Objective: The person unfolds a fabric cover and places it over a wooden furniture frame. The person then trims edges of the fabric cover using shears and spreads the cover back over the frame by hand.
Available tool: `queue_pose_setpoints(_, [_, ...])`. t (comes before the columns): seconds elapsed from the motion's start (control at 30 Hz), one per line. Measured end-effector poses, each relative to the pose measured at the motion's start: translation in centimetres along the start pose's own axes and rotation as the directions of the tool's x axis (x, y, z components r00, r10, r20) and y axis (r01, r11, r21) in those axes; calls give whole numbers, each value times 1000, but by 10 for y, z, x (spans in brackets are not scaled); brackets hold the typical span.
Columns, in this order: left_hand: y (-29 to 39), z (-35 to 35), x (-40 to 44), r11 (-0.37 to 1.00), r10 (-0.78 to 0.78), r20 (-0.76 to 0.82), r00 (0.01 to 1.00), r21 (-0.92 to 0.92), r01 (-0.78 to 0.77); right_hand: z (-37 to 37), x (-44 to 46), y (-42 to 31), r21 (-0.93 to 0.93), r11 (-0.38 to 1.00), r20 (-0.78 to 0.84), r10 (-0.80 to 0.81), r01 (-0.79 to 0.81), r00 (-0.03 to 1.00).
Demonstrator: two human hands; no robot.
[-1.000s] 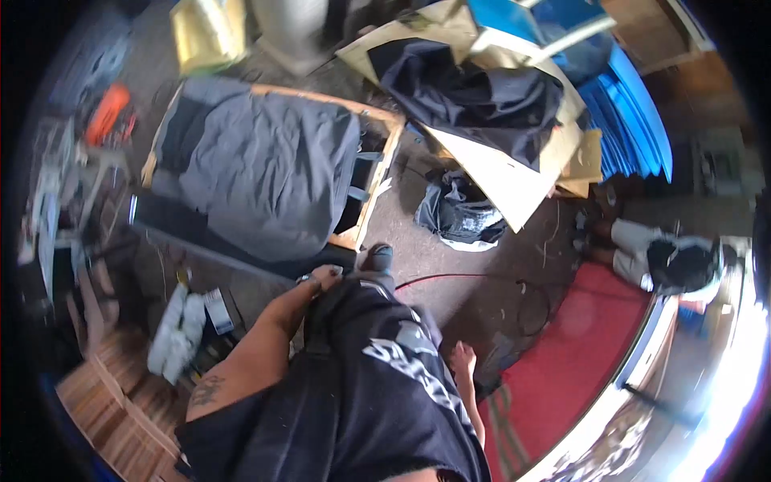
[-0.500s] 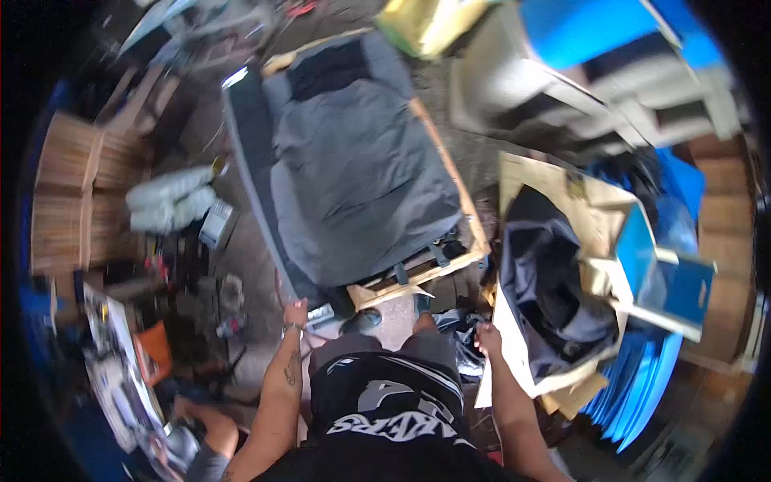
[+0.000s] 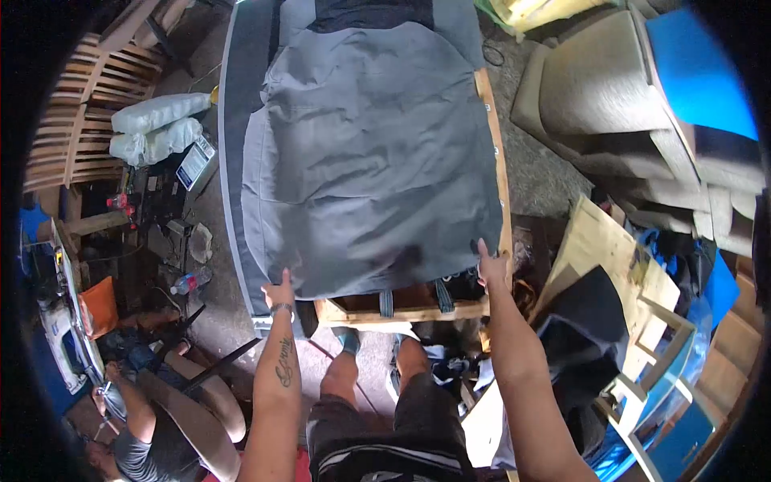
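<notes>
A grey fabric cover [image 3: 377, 161] with a dark panel at its far end lies over a wooden frame [image 3: 401, 316] in front of me. My left hand [image 3: 279, 291] grips the cover near its lower left corner, thumb uppermost. At the opposite near corner, my right hand [image 3: 491, 267] holds the cover's edge beside the frame's right rail; its fingertips are partly hidden. Below the cover's near edge, dark webbing straps [image 3: 443, 296] cross to the front rail. Wrinkles run across the fabric.
To the right are a dark cloth [image 3: 586, 337] over pale boards and a beige upholstered sofa [image 3: 598, 88]. Another person [image 3: 152, 410] sits at lower left beside a sewing machine [image 3: 60, 329]. Plastic-wrapped rolls [image 3: 161, 120] and a bottle [image 3: 189, 283] lie on the left.
Both hands have moved forward from beside my body to the cover's near corners and taken hold there. My view has come closer to the frame.
</notes>
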State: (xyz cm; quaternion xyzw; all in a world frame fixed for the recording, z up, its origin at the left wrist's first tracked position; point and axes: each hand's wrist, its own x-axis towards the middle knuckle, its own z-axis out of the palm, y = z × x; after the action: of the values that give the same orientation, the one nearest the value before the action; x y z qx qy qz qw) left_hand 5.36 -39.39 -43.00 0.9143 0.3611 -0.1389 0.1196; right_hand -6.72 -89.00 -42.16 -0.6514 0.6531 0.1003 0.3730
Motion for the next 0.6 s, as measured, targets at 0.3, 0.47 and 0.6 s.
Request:
queue_pose_setpoints(0.3, [-43,-13,-87,910,283,129,950,-351,-223,-25,-13,36,-82,977,-285,-210,195,935])
queue_pose_setpoints(0.47, [-73,16,-98,934,315,81,946,-204,-294,-33,38,134,-20,975,-183,-223,223,958])
queue_pose_setpoints(0.6, [-37,-2,-136,958,257,172,951,81,-274,-49,9,101,241,944,111,202,-223,973])
